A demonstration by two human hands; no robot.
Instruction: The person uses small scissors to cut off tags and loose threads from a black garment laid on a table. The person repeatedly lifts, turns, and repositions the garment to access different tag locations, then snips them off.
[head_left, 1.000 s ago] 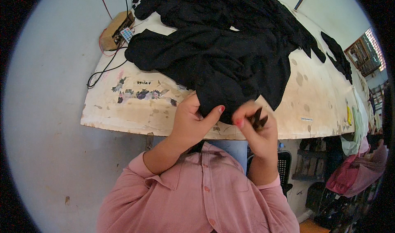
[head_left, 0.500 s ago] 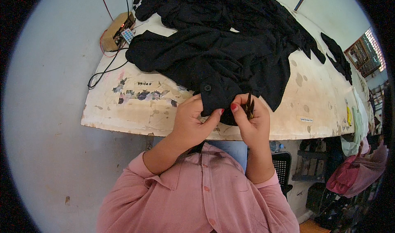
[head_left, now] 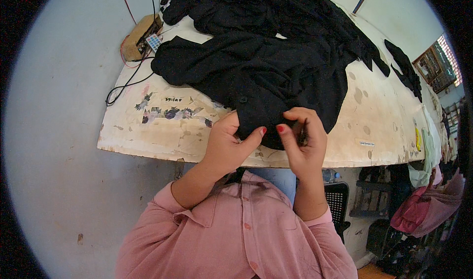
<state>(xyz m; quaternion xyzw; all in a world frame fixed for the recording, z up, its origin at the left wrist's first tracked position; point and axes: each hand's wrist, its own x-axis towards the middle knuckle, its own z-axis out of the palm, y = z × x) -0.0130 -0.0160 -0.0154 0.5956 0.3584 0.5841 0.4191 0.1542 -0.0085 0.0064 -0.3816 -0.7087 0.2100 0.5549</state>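
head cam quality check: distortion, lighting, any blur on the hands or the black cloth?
Head view: strong fisheye, with the table edge bowed and black vignette corners. Lighting is soft and even, no glare. The left hand and right hand are reasonably sharp. The black garment is so dark its folds barely read, and the small dark tool in the right hand is hard to make out.

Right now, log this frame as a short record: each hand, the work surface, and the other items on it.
left hand: pinches the near edge of the black garment, thumb on top
right hand: grips the same edge, holding a small dark tool too hidden to identify
table: worn cream top with stains and paper scraps
far left corner: wooden box with red and black wires
far right: separate black cloth piece
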